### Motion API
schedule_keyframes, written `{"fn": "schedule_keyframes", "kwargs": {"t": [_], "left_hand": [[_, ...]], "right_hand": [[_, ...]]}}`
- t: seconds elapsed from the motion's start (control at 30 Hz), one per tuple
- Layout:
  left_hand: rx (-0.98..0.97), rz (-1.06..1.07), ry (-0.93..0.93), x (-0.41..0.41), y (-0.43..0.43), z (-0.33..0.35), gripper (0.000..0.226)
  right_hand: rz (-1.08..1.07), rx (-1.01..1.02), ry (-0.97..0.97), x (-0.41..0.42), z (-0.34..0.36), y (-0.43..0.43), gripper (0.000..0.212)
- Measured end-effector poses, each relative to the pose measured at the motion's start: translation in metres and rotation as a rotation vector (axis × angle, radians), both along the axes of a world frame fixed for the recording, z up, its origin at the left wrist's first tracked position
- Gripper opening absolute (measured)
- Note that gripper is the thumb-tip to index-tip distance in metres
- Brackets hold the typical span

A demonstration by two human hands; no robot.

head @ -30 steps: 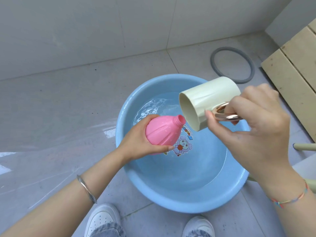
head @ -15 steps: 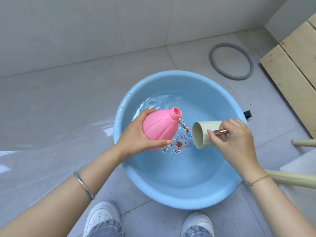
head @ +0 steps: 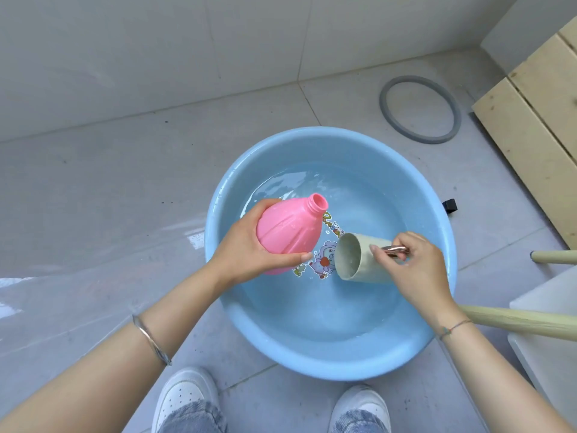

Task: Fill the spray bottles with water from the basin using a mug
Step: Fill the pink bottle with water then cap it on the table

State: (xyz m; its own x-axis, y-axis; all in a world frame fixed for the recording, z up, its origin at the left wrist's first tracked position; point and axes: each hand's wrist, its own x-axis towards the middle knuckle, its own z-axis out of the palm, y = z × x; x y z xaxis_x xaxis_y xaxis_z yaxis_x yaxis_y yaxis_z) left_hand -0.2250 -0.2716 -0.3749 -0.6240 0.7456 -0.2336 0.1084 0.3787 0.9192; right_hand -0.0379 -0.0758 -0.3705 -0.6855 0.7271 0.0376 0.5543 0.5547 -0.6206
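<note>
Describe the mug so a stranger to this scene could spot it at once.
Find the big blue basin on the grey floor. Inside it, the right hand holds a cream mug on its side by a rose-gold handle. Unlike the bulbous pink bottle beside it, it is a plain cylinder.

Grey ring [head: 420,140] on tiled floor [head: 125,182], wooden boards [head: 530,126] right, white sneakers [head: 184,392], small black object [head: 449,206]

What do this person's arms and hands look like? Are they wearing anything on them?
No sleeves or gloves are in view: the left hand and the right hand are both uncovered. A thin silver bangle circles the left wrist. A fine string bracelet with a few small coloured bits circles the right wrist. No rings show.
</note>
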Motion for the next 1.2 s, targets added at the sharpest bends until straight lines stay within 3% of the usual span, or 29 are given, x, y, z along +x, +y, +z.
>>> {"fn": "schedule_keyframes", "kwargs": {"t": [0.2,0.33,0.7,1.2], "left_hand": [[0.008,-0.007,0.038,0.000,-0.001,0.000,0.083],[0.010,-0.011,0.049,0.000,-0.001,0.000,0.086],[-0.009,-0.028,0.056,0.001,-0.001,-0.001,0.084],[-0.038,-0.048,0.078,0.002,-0.002,-0.003,0.087]], "right_hand": [[-0.262,-0.390,0.291,0.009,0.016,0.006,0.049],[-0.310,-0.476,0.463,0.004,0.035,0.000,0.052],[-0.230,-0.375,0.627,-0.013,0.098,-0.016,0.045],[-0.117,-0.012,0.453,-0.018,0.122,-0.024,0.043]]}}
